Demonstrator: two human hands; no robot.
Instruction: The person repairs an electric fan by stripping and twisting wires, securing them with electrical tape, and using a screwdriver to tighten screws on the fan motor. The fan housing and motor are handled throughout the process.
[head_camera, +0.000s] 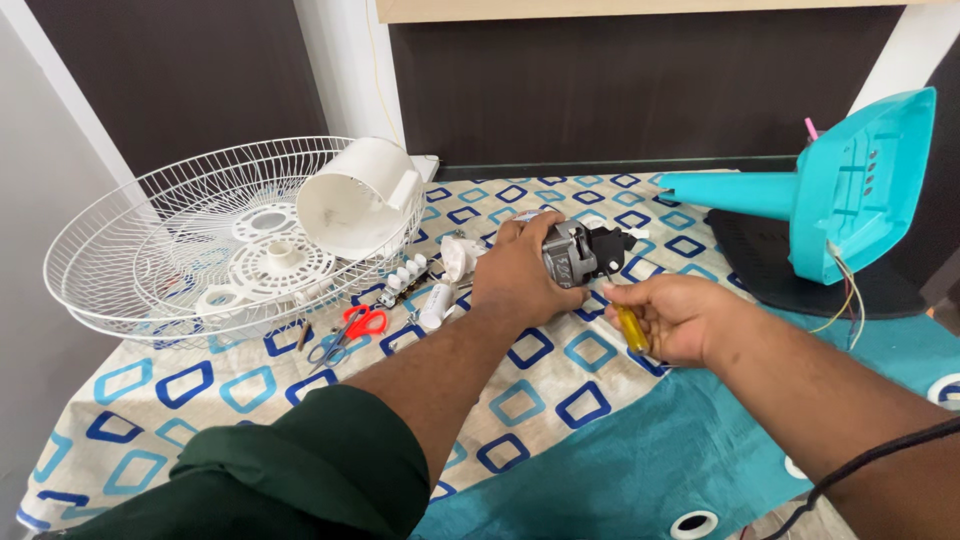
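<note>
My left hand (520, 275) grips a small grey metal fan motor (575, 252) with a black part at its right end, held just above the patterned cloth. My right hand (672, 318) is closed around a screwdriver with a yellow handle (633, 330), its tip pointing up toward the underside of the motor. The shaft of the screwdriver is mostly hidden between the hands.
White wire fan guards (120, 250) lie at the left with a white plastic motor cover (355, 198) on them. Red-handled scissors (362, 322), small white parts (405, 278) and a white cylinder (436, 305) lie nearby. A turquoise fan stand (850, 190) with loose wires lies at the right.
</note>
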